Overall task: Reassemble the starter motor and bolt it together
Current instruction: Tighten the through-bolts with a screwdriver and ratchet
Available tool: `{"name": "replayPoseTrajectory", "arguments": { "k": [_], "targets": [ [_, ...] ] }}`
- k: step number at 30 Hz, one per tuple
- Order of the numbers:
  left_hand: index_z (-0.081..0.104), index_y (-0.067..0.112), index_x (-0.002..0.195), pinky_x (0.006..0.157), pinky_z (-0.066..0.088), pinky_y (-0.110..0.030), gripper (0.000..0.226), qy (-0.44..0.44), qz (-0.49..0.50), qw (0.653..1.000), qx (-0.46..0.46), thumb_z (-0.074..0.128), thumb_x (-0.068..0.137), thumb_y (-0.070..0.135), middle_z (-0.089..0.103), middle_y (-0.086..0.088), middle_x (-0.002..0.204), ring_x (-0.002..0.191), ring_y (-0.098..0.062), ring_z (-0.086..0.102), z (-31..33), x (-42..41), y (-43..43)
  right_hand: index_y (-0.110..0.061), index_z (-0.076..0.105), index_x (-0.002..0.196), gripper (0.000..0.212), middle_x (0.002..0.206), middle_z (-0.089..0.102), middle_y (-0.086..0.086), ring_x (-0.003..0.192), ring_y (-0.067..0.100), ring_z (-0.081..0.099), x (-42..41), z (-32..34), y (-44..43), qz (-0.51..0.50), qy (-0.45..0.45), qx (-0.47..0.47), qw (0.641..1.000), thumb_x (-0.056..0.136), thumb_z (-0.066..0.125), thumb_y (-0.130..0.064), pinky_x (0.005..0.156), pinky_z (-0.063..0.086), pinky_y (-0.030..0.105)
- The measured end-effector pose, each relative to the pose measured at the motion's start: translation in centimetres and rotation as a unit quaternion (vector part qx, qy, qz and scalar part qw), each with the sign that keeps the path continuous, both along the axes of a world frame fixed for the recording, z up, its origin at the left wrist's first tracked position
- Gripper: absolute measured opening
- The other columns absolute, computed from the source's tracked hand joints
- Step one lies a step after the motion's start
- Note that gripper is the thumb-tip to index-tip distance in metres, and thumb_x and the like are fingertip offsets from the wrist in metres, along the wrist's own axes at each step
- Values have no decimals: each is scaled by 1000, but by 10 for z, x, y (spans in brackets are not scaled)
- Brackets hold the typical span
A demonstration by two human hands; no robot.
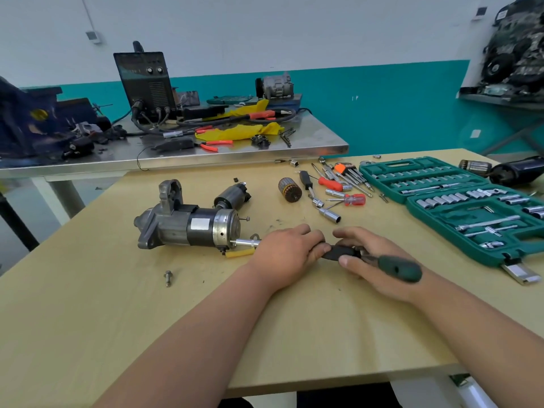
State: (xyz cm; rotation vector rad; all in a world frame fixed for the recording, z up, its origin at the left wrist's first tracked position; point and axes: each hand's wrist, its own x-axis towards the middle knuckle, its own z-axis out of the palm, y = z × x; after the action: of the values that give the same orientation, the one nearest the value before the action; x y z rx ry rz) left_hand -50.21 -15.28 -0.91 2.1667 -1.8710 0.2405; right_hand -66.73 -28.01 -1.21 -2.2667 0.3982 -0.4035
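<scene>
The starter motor [188, 223] lies on its side on the wooden table [88, 304], its end cap facing right. A chrome socket [244, 242] sits on a bolt at that end cap. My left hand [287, 250] grips the black driver shaft just right of the socket. My right hand [374, 257] holds the same tool where its green handle [400, 269] begins. A loose bolt [168, 278] lies in front of the motor. A second through bolt [244, 219] sticks out of the end cap. The solenoid [232, 195] and an armature [290, 189] lie behind.
An open green socket set [459, 207] lies at the right. Screwdrivers, hex keys and sockets [338, 187] are scattered behind my hands. A yellow strip [240, 253] lies by the motor. A steel bench [176, 154] with a welder stands beyond.
</scene>
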Motion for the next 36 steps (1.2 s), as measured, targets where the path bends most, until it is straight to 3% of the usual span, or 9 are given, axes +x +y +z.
{"name": "replayPoseTrajectory", "arguments": {
  "k": [3,7,16,19,24,27,28,32,36],
  "targets": [
    [57,12,119,79,44,-39,45,-49,-44,998,-6,44,99,50,58,-8,109,96,-27,56,-3,-3,3,-23,59,108,23,57,66,-5,41,10,53,8,7,3,-92,7,83,992,100,43,-37,40,41,21],
    [51,19,93,61,39,-34,44,-71,10,997,12,49,91,63,61,-2,89,82,-25,58,-2,-6,-3,-22,67,96,40,43,55,-4,37,11,44,12,15,4,-117,49,126,984,100,37,-47,38,35,18],
    [41,27,76,48,21,-27,35,-84,30,996,24,53,88,57,37,8,57,60,-21,45,0,2,-5,-48,60,101,29,72,62,-30,63,-5,55,3,10,11,24,22,16,999,96,56,-20,60,42,8],
    [43,23,82,56,29,-30,34,-77,10,996,37,57,88,54,44,6,66,71,-26,55,2,4,-2,-47,61,97,34,92,62,-32,79,-9,58,6,8,15,10,13,-21,1000,84,71,-17,67,39,5],
    [64,20,111,84,39,-33,53,-69,-40,996,-40,59,79,62,59,3,104,99,-18,45,28,30,31,-38,61,93,22,88,68,-19,68,-2,60,13,2,16,-75,-14,15,997,82,74,-24,63,46,16],
    [66,13,111,98,34,-39,48,-88,174,926,-323,50,86,50,63,-9,111,108,-28,48,47,86,78,-31,62,96,10,80,73,-10,53,7,53,20,5,13,-80,-18,75,994,91,64,-22,53,48,27],
    [61,12,121,102,33,-42,49,-55,278,902,-325,50,90,48,60,-12,121,115,-29,45,55,107,93,-27,62,97,8,76,73,-7,50,9,51,23,7,13,-86,-22,93,992,93,61,-21,49,45,26],
    [42,18,143,97,44,-46,64,164,420,891,-58,46,94,59,53,-13,138,123,-33,48,54,155,107,-19,60,105,19,70,68,-5,47,12,51,29,14,8,-80,0,187,979,88,67,-14,44,43,22],
    [38,17,142,90,42,-46,71,104,428,895,-64,40,91,67,48,-7,136,128,-33,37,34,155,101,-19,54,111,28,78,65,6,45,14,49,30,15,8,-76,2,204,976,88,66,-7,43,42,24]
  ]
}}
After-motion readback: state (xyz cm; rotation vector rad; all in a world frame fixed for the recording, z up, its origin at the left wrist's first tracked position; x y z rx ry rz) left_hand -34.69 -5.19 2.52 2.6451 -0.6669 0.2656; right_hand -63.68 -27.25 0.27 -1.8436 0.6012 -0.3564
